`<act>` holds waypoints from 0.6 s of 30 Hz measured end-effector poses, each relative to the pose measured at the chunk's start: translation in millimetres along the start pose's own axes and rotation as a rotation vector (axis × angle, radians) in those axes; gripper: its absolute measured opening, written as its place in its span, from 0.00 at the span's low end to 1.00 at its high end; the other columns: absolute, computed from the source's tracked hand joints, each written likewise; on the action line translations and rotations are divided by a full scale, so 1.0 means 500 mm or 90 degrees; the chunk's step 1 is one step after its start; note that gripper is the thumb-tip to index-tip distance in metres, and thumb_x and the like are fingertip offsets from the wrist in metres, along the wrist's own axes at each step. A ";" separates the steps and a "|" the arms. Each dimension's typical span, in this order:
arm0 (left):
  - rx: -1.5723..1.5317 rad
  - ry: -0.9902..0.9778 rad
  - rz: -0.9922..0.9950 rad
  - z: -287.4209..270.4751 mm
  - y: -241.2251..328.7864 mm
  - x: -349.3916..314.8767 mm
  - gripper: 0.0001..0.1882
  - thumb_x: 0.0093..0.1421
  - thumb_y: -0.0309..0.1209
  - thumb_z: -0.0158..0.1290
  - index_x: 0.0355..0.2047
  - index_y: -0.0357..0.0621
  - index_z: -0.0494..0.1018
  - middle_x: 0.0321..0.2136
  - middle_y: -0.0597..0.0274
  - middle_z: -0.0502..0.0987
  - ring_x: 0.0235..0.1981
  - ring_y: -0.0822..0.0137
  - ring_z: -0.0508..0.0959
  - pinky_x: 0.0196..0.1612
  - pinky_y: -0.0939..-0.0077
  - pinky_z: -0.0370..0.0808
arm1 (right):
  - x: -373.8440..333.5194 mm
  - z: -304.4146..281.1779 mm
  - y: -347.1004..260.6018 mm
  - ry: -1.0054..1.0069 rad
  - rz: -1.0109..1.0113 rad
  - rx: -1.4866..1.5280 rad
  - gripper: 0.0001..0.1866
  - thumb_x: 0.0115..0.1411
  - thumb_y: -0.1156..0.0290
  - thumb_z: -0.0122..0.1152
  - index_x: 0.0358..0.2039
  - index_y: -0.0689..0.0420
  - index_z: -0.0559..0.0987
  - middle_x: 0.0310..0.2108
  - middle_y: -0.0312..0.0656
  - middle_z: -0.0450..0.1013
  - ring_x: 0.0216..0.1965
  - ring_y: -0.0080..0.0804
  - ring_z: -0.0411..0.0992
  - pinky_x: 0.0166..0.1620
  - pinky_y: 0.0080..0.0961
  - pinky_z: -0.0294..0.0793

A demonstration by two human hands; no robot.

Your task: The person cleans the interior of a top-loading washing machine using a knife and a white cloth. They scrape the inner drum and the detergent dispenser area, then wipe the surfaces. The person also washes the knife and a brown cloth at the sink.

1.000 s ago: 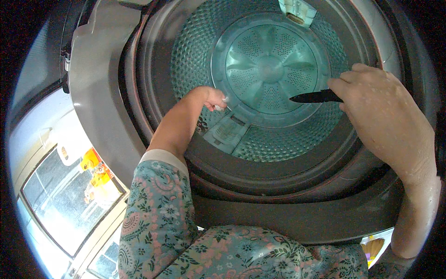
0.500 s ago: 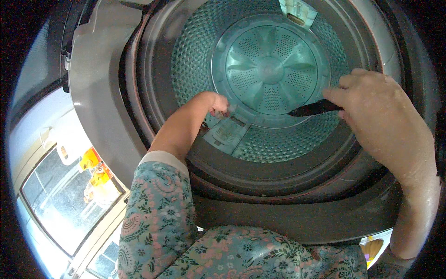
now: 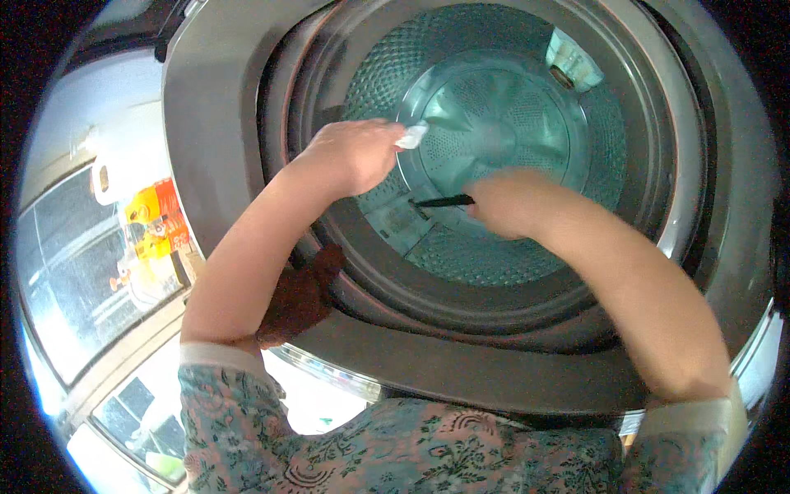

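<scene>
The washing machine's round metal drum (image 3: 494, 265) faces me, its dimpled wall lit greenish. My left hand (image 3: 354, 156) is closed over the drum's left side, pinching a small white wad (image 3: 412, 136) that looks like tissue or lint. My right hand (image 3: 512, 204), slightly blurred, grips a slim black tool (image 3: 444, 201); its exact kind does not show. The tool's tip points left, at the pale lint-filter panel (image 3: 397, 222) low on the drum wall. Whether it touches the panel I cannot tell.
A dark rubber-like rim (image 3: 354, 247) rings the drum opening, inside the grey machine top (image 3: 494, 366). A second pale panel (image 3: 573, 64) with a dark slot sits at the upper right. Left of the machine stand a white jug (image 3: 105, 181) and an orange-yellow package (image 3: 156, 218).
My left hand has risen from the lower panel and now shows a white wad. My right hand has swung left and down with the black tool, toward that panel. The view has shifted.
</scene>
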State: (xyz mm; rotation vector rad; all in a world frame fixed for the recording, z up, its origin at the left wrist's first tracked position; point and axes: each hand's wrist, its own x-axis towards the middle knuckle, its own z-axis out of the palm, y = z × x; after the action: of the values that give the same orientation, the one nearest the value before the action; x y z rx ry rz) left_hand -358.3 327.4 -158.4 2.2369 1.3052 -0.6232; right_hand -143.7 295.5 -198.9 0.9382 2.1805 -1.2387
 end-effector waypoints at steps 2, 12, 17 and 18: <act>-0.040 0.070 -0.093 -0.034 0.008 -0.038 0.12 0.58 0.32 0.43 0.39 0.42 0.70 0.39 0.49 0.74 0.41 0.47 0.74 0.44 0.57 0.70 | 0.107 0.051 0.031 -0.043 0.008 0.007 0.16 0.59 0.60 0.47 0.43 0.54 0.75 0.36 0.50 0.74 0.40 0.50 0.72 0.42 0.44 0.70; -0.332 0.157 -0.300 -0.009 -0.041 -0.121 0.16 0.59 0.33 0.46 0.46 0.39 0.68 0.38 0.46 0.75 0.42 0.53 0.76 0.45 0.67 0.70 | 0.256 0.171 0.049 -0.177 -0.064 0.050 0.19 0.59 0.58 0.48 0.47 0.53 0.74 0.42 0.50 0.72 0.45 0.48 0.70 0.46 0.43 0.68; -0.215 0.256 -0.247 -0.010 -0.038 -0.108 0.14 0.58 0.34 0.44 0.42 0.40 0.69 0.37 0.42 0.73 0.42 0.46 0.73 0.45 0.59 0.70 | 0.298 0.231 0.034 -0.182 -0.105 0.004 0.18 0.58 0.60 0.47 0.46 0.53 0.74 0.41 0.50 0.73 0.43 0.47 0.71 0.44 0.42 0.69; -0.220 0.252 -0.256 -0.011 -0.041 -0.110 0.15 0.58 0.34 0.44 0.42 0.40 0.69 0.37 0.42 0.74 0.42 0.46 0.73 0.45 0.59 0.70 | 0.296 0.234 0.027 -0.169 -0.120 -0.023 0.18 0.58 0.60 0.47 0.46 0.53 0.74 0.40 0.50 0.73 0.43 0.47 0.71 0.44 0.42 0.69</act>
State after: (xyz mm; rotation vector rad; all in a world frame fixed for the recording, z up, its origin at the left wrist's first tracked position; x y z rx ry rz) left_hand -399.9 302.6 -124.8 1.8803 1.9195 -0.0615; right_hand -224.9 248.2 -362.9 0.5283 2.1055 -1.3210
